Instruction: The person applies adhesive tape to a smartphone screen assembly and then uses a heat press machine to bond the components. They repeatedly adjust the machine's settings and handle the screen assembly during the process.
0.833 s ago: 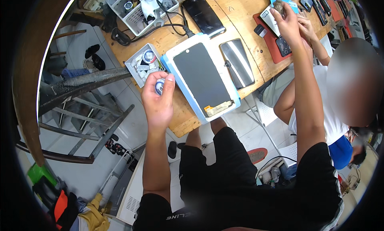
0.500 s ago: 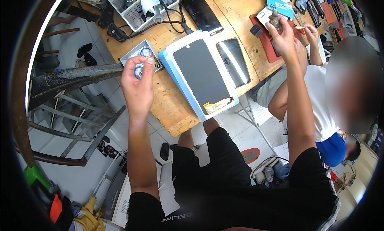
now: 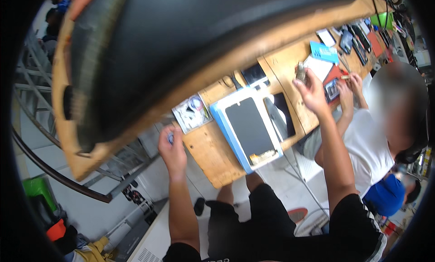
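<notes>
My left hand (image 3: 174, 149) is raised near the table's front left corner, its fingers curled around a small round blue-and-white spool-like piece (image 3: 170, 138). My right hand (image 3: 313, 93) is held above the right part of the table, closed on a small brownish-grey bottle-shaped object (image 3: 301, 72). Between the two hands lies a dark phone screen (image 3: 248, 128) on a white and blue pad (image 3: 217, 114), with a yellow and whitish strip (image 3: 263, 157) at its near end. Beside my left hand is a small white tray (image 3: 181, 122) of loose bits.
A large dark padded surface with a wooden edge (image 3: 204, 40), blurred, covers the upper left. Right of the pad lies a dark phone (image 3: 286, 114). At the right, a co-worker's hands (image 3: 348, 90) work over a small device (image 3: 333, 90). A blue card (image 3: 324, 52) lies behind.
My view has shifted, so the table sits lower and farther right. The dark padded surface now fills the upper left, hiding the white basket. Both hands keep their hold.
</notes>
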Action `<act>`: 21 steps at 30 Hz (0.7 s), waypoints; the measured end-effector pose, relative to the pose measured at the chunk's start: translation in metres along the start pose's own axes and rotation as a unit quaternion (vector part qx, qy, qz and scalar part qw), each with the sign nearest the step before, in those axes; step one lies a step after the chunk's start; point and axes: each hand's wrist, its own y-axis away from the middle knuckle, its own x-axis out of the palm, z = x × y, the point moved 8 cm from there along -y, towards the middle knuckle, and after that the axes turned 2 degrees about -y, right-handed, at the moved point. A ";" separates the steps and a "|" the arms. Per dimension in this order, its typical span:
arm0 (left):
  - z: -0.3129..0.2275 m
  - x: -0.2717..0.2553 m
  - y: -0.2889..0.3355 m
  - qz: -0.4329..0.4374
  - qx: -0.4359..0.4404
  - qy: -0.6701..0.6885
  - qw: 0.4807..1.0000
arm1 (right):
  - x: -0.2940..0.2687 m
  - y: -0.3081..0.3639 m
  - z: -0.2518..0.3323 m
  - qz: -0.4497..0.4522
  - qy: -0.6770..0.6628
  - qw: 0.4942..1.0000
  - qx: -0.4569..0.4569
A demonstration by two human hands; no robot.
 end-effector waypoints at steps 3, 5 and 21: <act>0.023 -0.031 0.003 -0.059 -0.024 0.005 0.998 | 0.028 0.000 0.011 0.031 0.034 0.999 0.027; 0.034 -0.054 0.008 -0.080 -0.041 0.006 0.996 | 0.045 0.005 0.032 0.049 0.006 0.998 -0.030; 0.031 -0.114 0.031 -0.129 -0.073 -0.071 0.986 | 0.087 0.007 0.089 0.182 0.004 0.970 -0.163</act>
